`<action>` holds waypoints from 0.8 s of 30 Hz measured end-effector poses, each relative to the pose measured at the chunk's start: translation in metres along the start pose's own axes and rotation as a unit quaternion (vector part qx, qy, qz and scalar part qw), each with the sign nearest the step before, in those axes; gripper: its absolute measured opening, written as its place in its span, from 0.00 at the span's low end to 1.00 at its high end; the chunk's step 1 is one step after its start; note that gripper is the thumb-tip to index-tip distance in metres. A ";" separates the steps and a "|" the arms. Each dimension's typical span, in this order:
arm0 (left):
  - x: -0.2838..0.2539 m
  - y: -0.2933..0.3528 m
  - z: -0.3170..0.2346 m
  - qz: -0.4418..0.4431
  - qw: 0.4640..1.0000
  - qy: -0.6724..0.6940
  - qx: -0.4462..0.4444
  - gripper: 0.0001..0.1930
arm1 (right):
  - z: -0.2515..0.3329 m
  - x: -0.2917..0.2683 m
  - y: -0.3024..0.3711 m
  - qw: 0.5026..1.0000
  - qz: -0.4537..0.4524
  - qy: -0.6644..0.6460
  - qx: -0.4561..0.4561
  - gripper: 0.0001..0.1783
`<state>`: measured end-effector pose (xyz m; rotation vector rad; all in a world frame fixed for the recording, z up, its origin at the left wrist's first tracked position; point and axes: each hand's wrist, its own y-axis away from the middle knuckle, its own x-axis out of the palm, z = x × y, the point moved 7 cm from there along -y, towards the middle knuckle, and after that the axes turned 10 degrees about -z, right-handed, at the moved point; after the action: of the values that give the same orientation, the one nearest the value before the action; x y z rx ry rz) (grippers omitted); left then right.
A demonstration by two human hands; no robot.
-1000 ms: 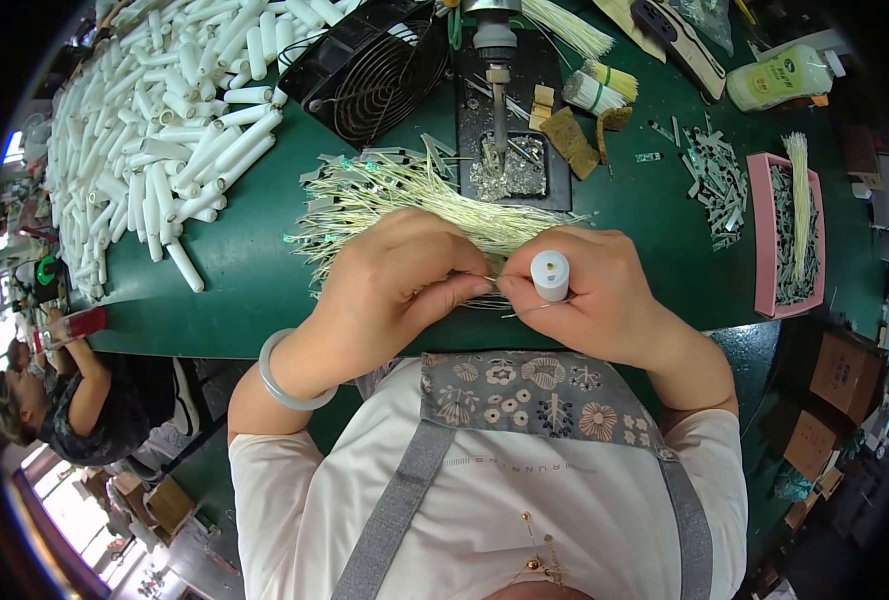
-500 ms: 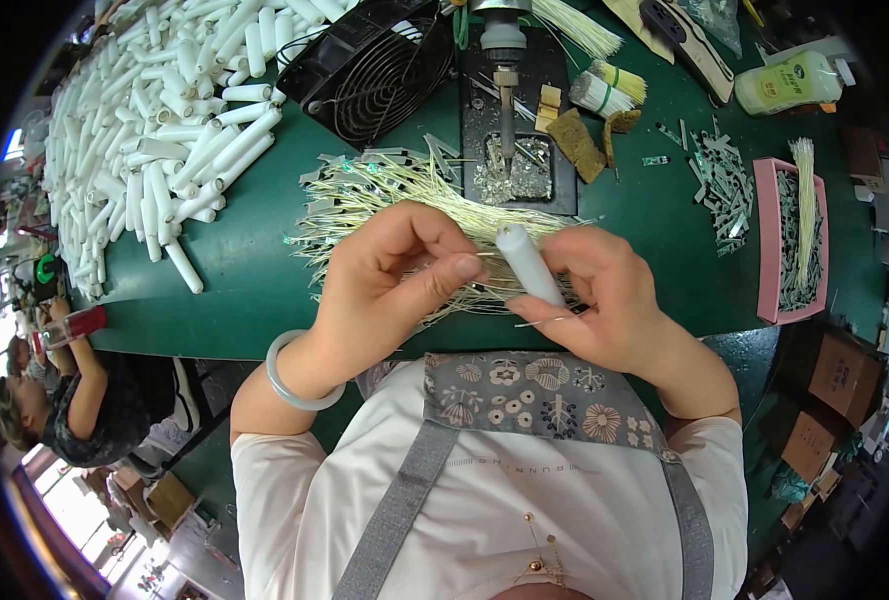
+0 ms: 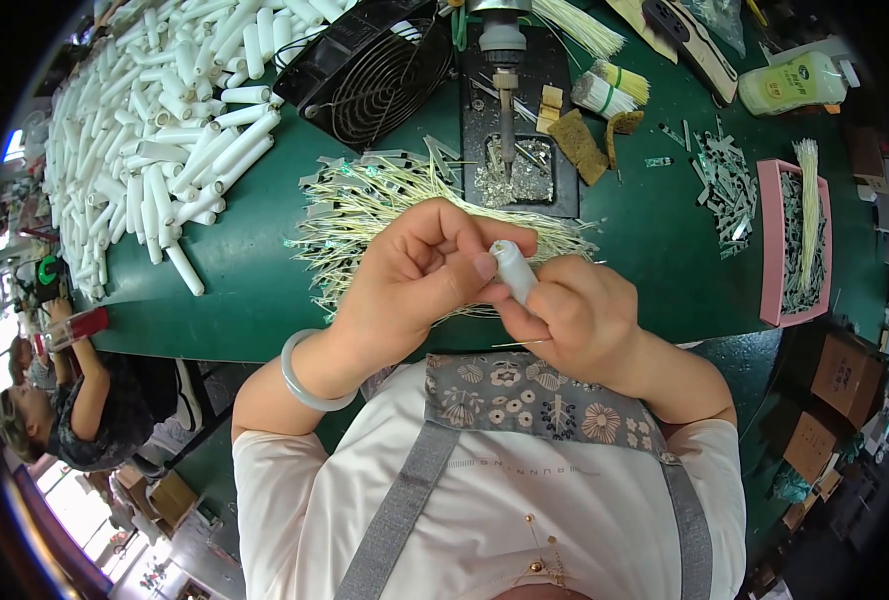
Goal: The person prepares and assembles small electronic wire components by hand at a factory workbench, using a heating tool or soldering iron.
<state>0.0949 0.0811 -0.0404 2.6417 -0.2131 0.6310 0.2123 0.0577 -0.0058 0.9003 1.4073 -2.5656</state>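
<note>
as hands point(image 3: 585, 310) handle tube point(image 3: 516, 272), labelled bottle point(image 3: 795, 84)

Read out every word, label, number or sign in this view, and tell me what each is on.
Bottle, upper right: print on it, which I won't copy out.
White shirt: a line of print, upside down in this view, also not copied.
Brown carton, right: dark marks, too small to read.

A head-worn fisheye camera, the left of a pair, looks steeply down from close above the wearer's chest point(image 3: 535, 500). The hands point(image 3: 415, 268) lie near mid-frame; the worktop point(image 3: 250, 305) curves across the upper half.
</note>
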 end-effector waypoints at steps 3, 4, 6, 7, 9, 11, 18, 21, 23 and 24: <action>0.000 -0.002 0.004 -0.005 0.999 0.032 -0.021 0.04 | 0.007 0.001 0.000 1.000 0.015 0.016 0.002 0.25; -0.002 -0.004 0.005 -0.012 0.998 0.043 -0.032 0.04 | 0.007 0.003 0.000 0.999 0.053 0.002 0.011 0.26; -0.006 -0.009 0.005 -0.017 0.997 0.055 -0.045 0.04 | 0.004 0.002 -0.002 0.996 0.091 -0.011 0.022 0.28; -0.006 -0.009 0.003 -0.006 0.998 0.047 -0.046 0.04 | -0.001 -0.002 -0.003 0.993 0.084 -0.064 0.057 0.26; -0.006 -0.010 0.002 0.005 0.998 0.039 -0.047 0.04 | -0.009 -0.011 -0.007 0.986 0.077 -0.118 0.091 0.25; -0.006 -0.011 0.003 0.017 0.998 0.033 -0.043 0.05 | -0.027 -0.003 -0.005 0.897 0.134 -0.348 0.238 0.23; -0.004 -0.019 -0.001 0.033 0.996 0.029 -0.075 0.05 | -0.050 -0.008 -0.007 0.797 0.111 -0.515 0.294 0.15; -0.006 -0.021 -0.001 0.026 0.997 0.015 -0.075 0.05 | -0.053 -0.007 -0.006 0.825 0.110 -0.478 0.280 0.08; -0.006 -0.024 0.001 0.016 0.997 0.012 -0.077 0.06 | -0.057 -0.008 -0.009 0.861 0.067 -0.419 0.281 0.03; -0.005 -0.026 0.001 0.017 0.997 0.012 -0.078 0.06 | -0.057 -0.007 -0.011 0.861 0.066 -0.418 0.282 0.03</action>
<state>0.0969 0.1043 -0.0527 2.4840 -0.2902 0.6294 0.2407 0.1075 -0.0170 -0.1564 0.3445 -2.7155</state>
